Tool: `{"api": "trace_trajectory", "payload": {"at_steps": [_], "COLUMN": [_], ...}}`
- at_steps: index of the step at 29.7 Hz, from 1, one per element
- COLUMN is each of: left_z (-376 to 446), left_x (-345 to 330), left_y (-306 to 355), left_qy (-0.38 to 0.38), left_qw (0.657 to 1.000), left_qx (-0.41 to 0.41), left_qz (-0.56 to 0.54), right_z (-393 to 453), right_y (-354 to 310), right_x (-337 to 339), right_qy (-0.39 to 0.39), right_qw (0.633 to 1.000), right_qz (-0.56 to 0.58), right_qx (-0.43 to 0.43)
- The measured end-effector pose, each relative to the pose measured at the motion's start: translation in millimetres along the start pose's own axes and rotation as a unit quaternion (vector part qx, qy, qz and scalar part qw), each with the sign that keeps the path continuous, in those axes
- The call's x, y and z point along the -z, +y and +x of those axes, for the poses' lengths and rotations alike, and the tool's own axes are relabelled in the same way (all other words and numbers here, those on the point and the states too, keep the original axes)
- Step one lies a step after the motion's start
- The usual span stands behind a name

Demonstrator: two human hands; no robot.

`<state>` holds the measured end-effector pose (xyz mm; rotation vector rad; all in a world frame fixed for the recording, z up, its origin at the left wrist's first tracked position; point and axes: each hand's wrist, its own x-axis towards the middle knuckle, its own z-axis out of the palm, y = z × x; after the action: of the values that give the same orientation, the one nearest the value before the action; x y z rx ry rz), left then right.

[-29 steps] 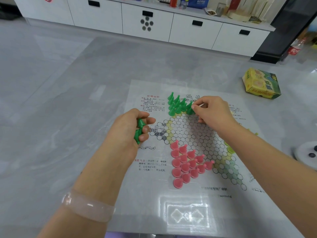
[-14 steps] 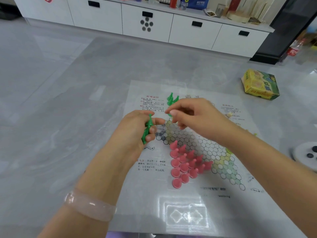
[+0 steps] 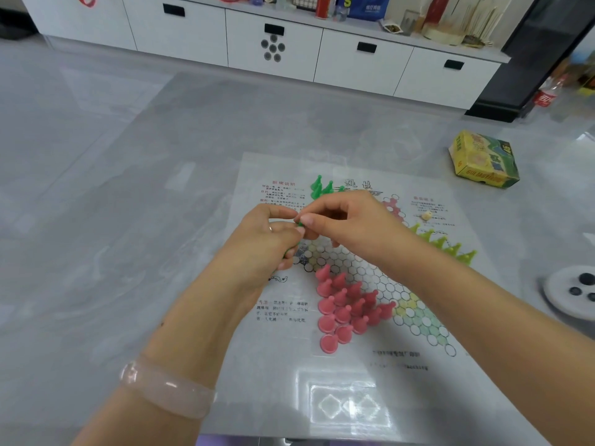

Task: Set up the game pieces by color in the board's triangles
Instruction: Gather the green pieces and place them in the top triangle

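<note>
A paper game board (image 3: 399, 358) with a hexagon grid lies on the grey table. Several pink pieces (image 3: 344, 304) fill its near-left triangle. Several green pieces (image 3: 322, 188) stand in the far triangle, mostly hidden behind my hands. Yellow-green pieces (image 3: 447, 246) line the right triangle. My left hand (image 3: 267, 249) grips green pieces in its curled fingers. My right hand (image 3: 347, 223) meets it above the board's left side, and its thumb and forefinger pinch the tip of a green piece (image 3: 300, 223) held by the left hand.
A yellow-green game box (image 3: 483, 164) lies at the far right of the table. A white round object (image 3: 573, 292) with dark knobs sits at the right edge. White cabinets (image 3: 273, 43) stand behind. A small pale bit (image 3: 426, 216) rests on the board.
My right hand left the green triangle and came leftward to my left hand, where it now pinches a green piece. The left hand rose slightly toward it.
</note>
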<state>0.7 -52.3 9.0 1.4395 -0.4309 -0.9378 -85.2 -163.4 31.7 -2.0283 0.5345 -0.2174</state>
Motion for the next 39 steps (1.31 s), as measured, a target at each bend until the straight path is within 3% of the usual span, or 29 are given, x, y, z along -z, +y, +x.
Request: {"api": "trace_trajectory", "payload": {"at_steps": [6,9,14,25,28,30,34,39], "left_z": [0,2,-1,1,0,-2,-2,1], "left_x": [-2,1,8,7,6,6,7,8], "left_y": [2,3,7,8,4,1,-5,-7], "left_qy": [0.024,0.080,0.126,0.139,0.126,0.121,0.116,0.096], "left_qw": [0.998,0.990,0.967,0.965,0.982,0.993,0.943,0.935], "left_qx": [0.049,0.109,0.135,0.112,0.064,0.010,-0.113,-0.090], "left_qz": [0.014,-0.051,-0.176,-0.190,-0.126,0.002,0.290,0.329], "right_z": [-1,4,19,30,31,31,31,30], "right_y": [1,4,17,32,34,36,40,41], "right_x": [0,12,34,32,33,32,31,30], "right_qy": [-0.002,0.060,0.161,0.149,0.150,0.149,0.147,0.147], "right_qw": [1.000,0.997,0.973,0.931,0.929,0.929,0.931,0.932], "right_qz": [-0.007,-0.049,-0.162,-0.331,-0.338,-0.337,-0.334,-0.330], "right_qx": [-0.008,-0.020,-0.028,-0.020,-0.021,-0.023,-0.023,-0.019]}}
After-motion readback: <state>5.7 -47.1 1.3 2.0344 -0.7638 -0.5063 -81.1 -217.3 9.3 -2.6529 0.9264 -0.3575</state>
